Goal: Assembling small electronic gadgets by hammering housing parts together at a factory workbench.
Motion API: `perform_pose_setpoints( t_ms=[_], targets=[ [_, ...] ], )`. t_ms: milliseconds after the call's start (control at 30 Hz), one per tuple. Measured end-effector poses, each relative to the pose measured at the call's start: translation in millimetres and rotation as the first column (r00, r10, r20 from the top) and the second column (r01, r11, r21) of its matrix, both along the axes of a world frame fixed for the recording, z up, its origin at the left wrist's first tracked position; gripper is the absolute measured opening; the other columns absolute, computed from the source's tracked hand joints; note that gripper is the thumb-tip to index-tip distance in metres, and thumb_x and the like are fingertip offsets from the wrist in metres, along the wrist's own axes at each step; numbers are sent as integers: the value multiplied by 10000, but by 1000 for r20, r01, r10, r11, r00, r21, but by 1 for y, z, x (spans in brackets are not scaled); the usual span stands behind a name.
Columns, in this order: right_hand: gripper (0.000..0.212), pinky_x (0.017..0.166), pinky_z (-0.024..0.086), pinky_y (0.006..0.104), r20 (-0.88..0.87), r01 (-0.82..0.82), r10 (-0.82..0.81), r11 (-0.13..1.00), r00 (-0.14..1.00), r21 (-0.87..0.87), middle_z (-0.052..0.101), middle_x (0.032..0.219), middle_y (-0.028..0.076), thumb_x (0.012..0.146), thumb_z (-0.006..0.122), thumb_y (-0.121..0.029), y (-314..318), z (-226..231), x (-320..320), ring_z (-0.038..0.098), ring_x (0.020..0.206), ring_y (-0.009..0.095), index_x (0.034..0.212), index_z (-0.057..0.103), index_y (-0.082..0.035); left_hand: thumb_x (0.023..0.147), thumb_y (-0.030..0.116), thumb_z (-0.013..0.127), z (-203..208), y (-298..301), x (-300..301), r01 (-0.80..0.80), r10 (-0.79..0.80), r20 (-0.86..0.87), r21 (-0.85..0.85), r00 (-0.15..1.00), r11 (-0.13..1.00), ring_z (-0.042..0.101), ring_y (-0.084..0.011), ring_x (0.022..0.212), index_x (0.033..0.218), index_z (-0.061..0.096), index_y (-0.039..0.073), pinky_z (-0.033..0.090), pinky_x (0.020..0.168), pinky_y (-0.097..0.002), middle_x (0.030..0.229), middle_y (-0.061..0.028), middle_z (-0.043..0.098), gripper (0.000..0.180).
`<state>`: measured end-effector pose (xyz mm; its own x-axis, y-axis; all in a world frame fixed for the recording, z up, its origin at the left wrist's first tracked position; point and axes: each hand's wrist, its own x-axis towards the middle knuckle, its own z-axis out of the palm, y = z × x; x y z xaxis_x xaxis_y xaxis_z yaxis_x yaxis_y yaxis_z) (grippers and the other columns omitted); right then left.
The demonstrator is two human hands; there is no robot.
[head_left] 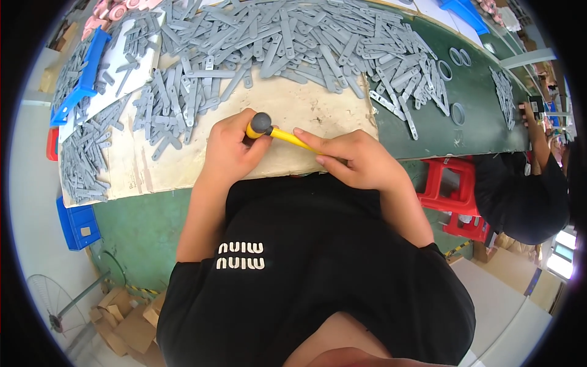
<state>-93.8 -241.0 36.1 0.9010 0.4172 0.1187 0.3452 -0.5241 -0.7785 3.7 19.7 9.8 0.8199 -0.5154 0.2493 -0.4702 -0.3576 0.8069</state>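
Note:
A small mallet [291,139] with a slim yellow handle is held between my two hands, above the near edge of the tabletop. A round dark grey face caps its yellow head. My left hand [231,147] wraps round the head, thumb along its side, and part of the head is hidden in the palm. My right hand [358,158] closes on the handle, index finger stretched along it. Beyond my hands lies a big heap of flat grey plastic strips [287,37] with holes at their ends. Closest to my left hand are the loose strips [174,101] at the heap's edge.
Tan cardboard [306,110] covers the tabletop's middle; the right part is a dark green surface [477,131] with several grey rings [458,114]. A blue bin [82,79] stands at left. Red stools [449,183] and another person [520,189] are at right, a fan [55,318] at lower left.

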Motion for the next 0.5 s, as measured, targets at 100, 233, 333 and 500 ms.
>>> perform_pose_setpoints(
  t_ms=[100,233,333,500],
  targets=[
    [634,569,445,350,40,-12,14,998,999,-63,553,629,104,953,657,-22,2,0,-1,541,538,294,1559,587,-195,844,9,769,0,0,2,-1,1,6,25,1000,1000,439,-194,556,770,549,44,388,533,-328,624,-67,501,234],
    [623,570,441,340,72,-44,48,998,996,-52,572,631,94,953,674,-40,-2,-2,-1,530,534,272,1550,600,-204,845,77,784,-7,3,6,14,-24,102,102,994,995,505,-326,555,738,573,23,409,545,-408,622,-120,529,243],
    [607,569,433,326,-35,-36,37,999,999,30,600,643,86,951,690,-53,-6,-5,1,511,526,227,1538,611,-189,835,81,770,-7,3,5,21,-30,65,131,997,991,508,-353,578,766,623,27,414,561,-419,633,-125,526,171],
    [576,572,420,296,-139,-27,45,991,989,128,593,645,72,945,704,-41,-10,-2,5,459,540,153,1507,639,-150,801,65,735,-5,4,5,62,-62,1,56,998,996,559,-355,613,846,717,38,433,580,-427,675,-134,568,55]
  ],
)
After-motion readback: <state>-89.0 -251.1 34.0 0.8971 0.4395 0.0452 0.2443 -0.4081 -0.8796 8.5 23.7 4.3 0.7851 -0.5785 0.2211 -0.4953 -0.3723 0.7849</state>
